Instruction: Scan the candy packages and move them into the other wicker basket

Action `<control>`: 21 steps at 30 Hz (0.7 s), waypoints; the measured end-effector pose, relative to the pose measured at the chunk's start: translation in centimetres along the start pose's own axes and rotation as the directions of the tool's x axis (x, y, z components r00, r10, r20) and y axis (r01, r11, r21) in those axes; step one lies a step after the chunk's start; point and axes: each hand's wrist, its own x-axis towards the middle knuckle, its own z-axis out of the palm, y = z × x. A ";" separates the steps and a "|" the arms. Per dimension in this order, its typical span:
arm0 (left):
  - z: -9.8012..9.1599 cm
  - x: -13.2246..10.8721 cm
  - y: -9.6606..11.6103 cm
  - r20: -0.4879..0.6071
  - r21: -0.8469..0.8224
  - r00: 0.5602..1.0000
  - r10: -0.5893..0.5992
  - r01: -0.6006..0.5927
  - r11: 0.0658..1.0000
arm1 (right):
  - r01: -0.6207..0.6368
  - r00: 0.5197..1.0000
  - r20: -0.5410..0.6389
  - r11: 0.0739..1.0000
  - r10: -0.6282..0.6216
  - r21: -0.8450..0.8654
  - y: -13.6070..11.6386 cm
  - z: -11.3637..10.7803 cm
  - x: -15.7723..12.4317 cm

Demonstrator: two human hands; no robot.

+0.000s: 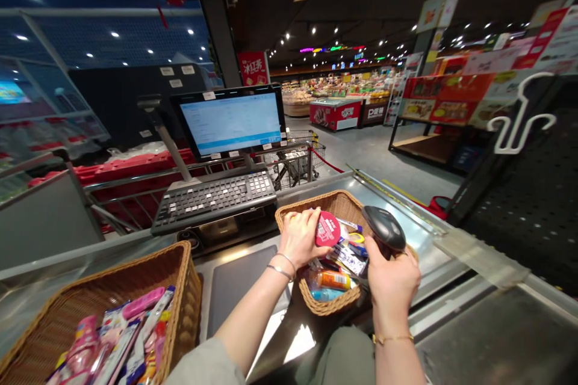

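1. Basket (332,307) of tan wicker, smaller of two, sits in front of the person on a metal tabletop (415,222); it is the landmark for every place below.
2. Left hand (300,234): reaches over the left side of the basket. Its grip is pinching a round red disc (327,230) with pale lettering between thumb and fingers. The disc is tilted toward the viewer, above the basket's contents; whether it touches them cannot be told. A thin bracelet circles the wrist.
3. Right hand (392,277): at the right side of the basket. Its grip is closed around a black handheld scanner (386,228), whose rounded head stands over the basket's right part. A gold-coloured bracelet circles this wrist.
4. Inside the basket: an orange bottle (334,280) lies on its side near the front, with a light blue item (326,295) just beside it and mixed small packets behind.
5. Left of the basket: a flat grey pad (235,289) just beside it, then a larger basket (183,289) filled with pink, white and purple goods.
6. Beyond the basket, to the left: a black keyboard (217,198), and behind it a lit screen (230,120).
7. Farther beyond the basket: shopping carts (293,159) and a red freezer chest (334,114).
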 end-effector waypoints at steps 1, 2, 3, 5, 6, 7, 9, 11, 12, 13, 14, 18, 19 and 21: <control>0.5 0.2 0.2 0.004 -0.006 1.000 0.001 -0.001 1.000 | -0.066 0.998 -0.016 0.998 0.066 -0.015 -0.2 0.0 0.0; 0.9 0.4 0.4 -0.002 -0.010 1.000 -0.006 0.006 1.000 | -0.088 0.996 -0.017 0.996 0.088 -0.015 -0.3 0.0 0.0; 1.3 0.6 0.6 -0.017 -0.010 1.000 -0.023 0.023 1.000 | -0.088 0.996 -0.028 0.996 0.087 -0.014 -0.4 0.0 -0.1; 1.8 0.7 0.9 -0.053 -0.001 0.997 -0.065 0.065 0.998 | -0.065 0.997 -0.029 0.998 0.065 -0.008 -0.5 0.0 -0.1; 1.8 0.7 1.0 -0.066 0.009 0.995 -0.079 0.079 0.997 | -0.056 0.998 -0.033 0.998 0.056 -0.008 -0.5 0.1 -0.1; 1.7 0.7 1.1 -0.077 0.025 0.993 -0.088 0.090 0.996 | -0.052 0.998 -0.034 0.999 0.051 -0.007 -0.5 0.1 -0.1; 1.0 0.4 1.0 -0.094 0.075 0.991 -0.095 0.102 0.992 | -0.049 0.998 -0.034 0.999 0.049 -0.003 -0.6 0.1 -0.1; 0.0 -0.2 0.7 -0.113 0.131 0.988 -0.107 0.122 0.984 | -0.052 0.998 -0.023 0.999 0.052 0.001 -0.9 0.0 -0.3; -0.5 -0.5 0.6 -0.122 0.154 0.985 -0.120 0.138 0.978 | -0.056 0.998 -0.011 0.998 0.056 0.002 -1.2 0.0 -0.4; -1.1 -1.0 0.5 -0.127 0.171 0.983 -0.134 0.155 0.973 | -0.059 0.998 0.006 0.998 0.059 0.002 -1.4 0.0 -0.6; -1.6 -1.5 0.3 -0.127 0.182 0.981 -0.148 0.170 0.969 | -0.056 0.998 0.026 0.998 0.056 0.004 -1.8 0.0 -0.8; -3.6 -4.2 -0.3 -0.109 0.209 0.974 -0.198 0.218 0.953 | 0.042 0.995 0.086 0.997 -0.048 0.072 -3.5 0.0 -2.3; -4.2 -4.9 -0.5 -0.104 0.218 0.971 -0.214 0.232 0.948 | 0.079 0.992 0.094 0.992 -0.088 0.096 -4.0 0.0 -2.8; -5.3 -6.6 -0.9 -0.098 0.235 0.964 -0.248 0.265 0.935 | 0.148 0.980 0.116 0.979 -0.164 0.138 -5.1 -0.1 -4.0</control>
